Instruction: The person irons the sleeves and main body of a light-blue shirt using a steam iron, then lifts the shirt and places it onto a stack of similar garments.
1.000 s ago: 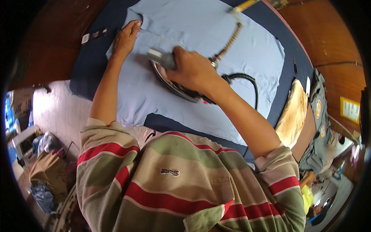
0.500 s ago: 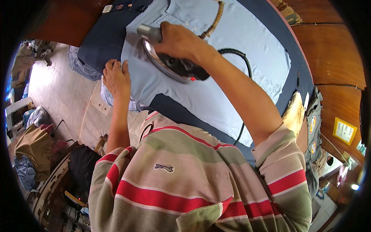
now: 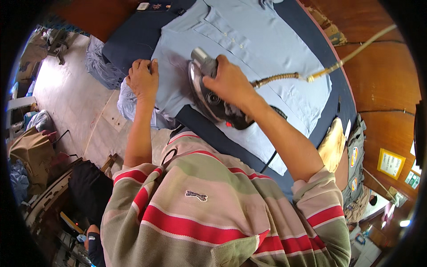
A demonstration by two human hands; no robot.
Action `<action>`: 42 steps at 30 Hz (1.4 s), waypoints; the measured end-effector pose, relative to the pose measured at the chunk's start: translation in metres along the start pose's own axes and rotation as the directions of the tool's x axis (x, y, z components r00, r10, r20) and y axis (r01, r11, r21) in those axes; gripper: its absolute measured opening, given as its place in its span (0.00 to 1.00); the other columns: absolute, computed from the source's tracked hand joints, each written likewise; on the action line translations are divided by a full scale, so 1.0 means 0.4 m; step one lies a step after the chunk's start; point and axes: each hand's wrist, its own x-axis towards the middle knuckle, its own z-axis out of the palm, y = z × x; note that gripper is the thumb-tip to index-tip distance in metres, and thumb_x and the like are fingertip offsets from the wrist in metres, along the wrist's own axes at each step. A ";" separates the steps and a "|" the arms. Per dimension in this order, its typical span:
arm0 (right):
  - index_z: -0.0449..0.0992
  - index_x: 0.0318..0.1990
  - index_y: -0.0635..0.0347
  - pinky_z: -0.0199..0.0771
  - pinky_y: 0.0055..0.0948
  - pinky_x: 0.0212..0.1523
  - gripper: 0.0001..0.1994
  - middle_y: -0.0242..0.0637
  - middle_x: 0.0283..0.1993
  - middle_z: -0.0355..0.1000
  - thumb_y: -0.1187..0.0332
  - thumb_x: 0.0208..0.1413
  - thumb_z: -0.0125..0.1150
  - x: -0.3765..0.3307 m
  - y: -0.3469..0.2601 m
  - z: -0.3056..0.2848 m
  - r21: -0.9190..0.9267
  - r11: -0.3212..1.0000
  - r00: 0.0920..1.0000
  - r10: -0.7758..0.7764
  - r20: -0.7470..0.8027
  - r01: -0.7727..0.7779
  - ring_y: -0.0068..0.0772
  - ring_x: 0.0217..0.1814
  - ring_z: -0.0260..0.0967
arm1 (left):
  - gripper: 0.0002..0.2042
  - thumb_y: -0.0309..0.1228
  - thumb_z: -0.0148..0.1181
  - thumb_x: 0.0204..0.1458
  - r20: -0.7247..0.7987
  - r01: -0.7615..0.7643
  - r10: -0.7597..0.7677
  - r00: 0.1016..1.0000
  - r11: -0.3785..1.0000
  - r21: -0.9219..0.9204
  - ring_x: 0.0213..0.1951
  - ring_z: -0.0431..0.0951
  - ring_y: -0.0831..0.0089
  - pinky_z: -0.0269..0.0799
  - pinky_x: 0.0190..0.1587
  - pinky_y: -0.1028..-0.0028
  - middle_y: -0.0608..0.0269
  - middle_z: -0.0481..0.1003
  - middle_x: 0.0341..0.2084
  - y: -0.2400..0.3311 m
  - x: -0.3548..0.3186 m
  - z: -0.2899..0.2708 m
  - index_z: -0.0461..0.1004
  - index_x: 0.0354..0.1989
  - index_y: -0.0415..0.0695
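Navy tabletop (image 3: 307, 33), one pale-blue shirt (image 3: 262, 55), one iron (image 3: 214, 101) grasped by right hand (image 3: 230, 83), grip of left hand (image 3: 143, 81) unclear

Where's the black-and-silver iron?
Head view, near centre: the black-and-silver iron is in the right hand, over the light-blue cloth shirt, right of the left hand.

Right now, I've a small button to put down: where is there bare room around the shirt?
Widest: navy cloth, upper left, between the dark tag, the light blue shirt and the left hand. A narrower navy strip lies between shirt and wood panel at right; a slim dark object and the hose take some. Crowded: around the right hand and iron.
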 end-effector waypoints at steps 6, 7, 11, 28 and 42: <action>0.67 0.41 0.74 0.69 0.41 0.42 0.26 0.60 0.35 0.72 0.57 0.42 0.58 0.194 -0.031 -0.026 -0.036 0.984 0.983 -0.170 0.069 0.173 0.58 0.41 0.71 | 0.09 0.39 0.57 0.49 0.051 0.026 -0.020 0.999 0.993 -0.119 0.43 0.71 0.66 0.57 0.49 0.62 0.70 0.73 0.39 -0.002 0.006 -0.011 0.77 0.27 0.47; 0.68 0.42 0.75 0.69 0.39 0.42 0.26 0.59 0.34 0.72 0.57 0.42 0.58 0.216 -0.037 -0.023 -0.046 0.974 0.970 -0.216 0.109 0.222 0.57 0.40 0.71 | 0.10 0.39 0.57 0.49 0.044 0.023 -0.017 0.999 0.991 -0.131 0.43 0.71 0.66 0.57 0.49 0.63 0.70 0.73 0.39 -0.004 0.004 -0.012 0.77 0.27 0.47; 0.69 0.41 0.72 0.70 0.43 0.44 0.26 0.60 0.37 0.73 0.55 0.43 0.58 0.310 -0.091 0.003 -0.133 0.922 0.926 -0.342 0.159 0.363 0.58 0.43 0.71 | 0.10 0.38 0.57 0.49 0.030 0.007 -0.002 1.000 0.987 -0.161 0.42 0.71 0.67 0.57 0.48 0.64 0.70 0.73 0.38 -0.015 -0.001 -0.011 0.76 0.26 0.46; 0.65 0.45 0.70 0.70 0.41 0.41 0.26 0.59 0.33 0.72 0.59 0.42 0.59 0.222 -0.094 -0.015 -0.106 0.970 0.946 -0.186 0.267 0.220 0.55 0.39 0.72 | 0.09 0.36 0.50 0.54 0.103 -0.205 0.262 0.960 0.901 -0.383 0.44 0.72 0.62 0.62 0.47 0.63 0.63 0.73 0.39 -0.016 0.194 0.001 0.74 0.39 0.48; 0.67 0.37 0.70 0.70 0.47 0.42 0.22 0.60 0.33 0.73 0.55 0.48 0.56 0.295 -0.143 0.008 -0.077 0.992 0.994 -0.095 0.053 0.099 0.60 0.40 0.71 | 0.08 0.36 0.51 0.52 0.652 -0.158 0.424 0.628 0.890 -0.427 0.36 0.74 0.62 0.67 0.38 0.65 0.61 0.74 0.31 0.016 0.440 0.061 0.73 0.33 0.47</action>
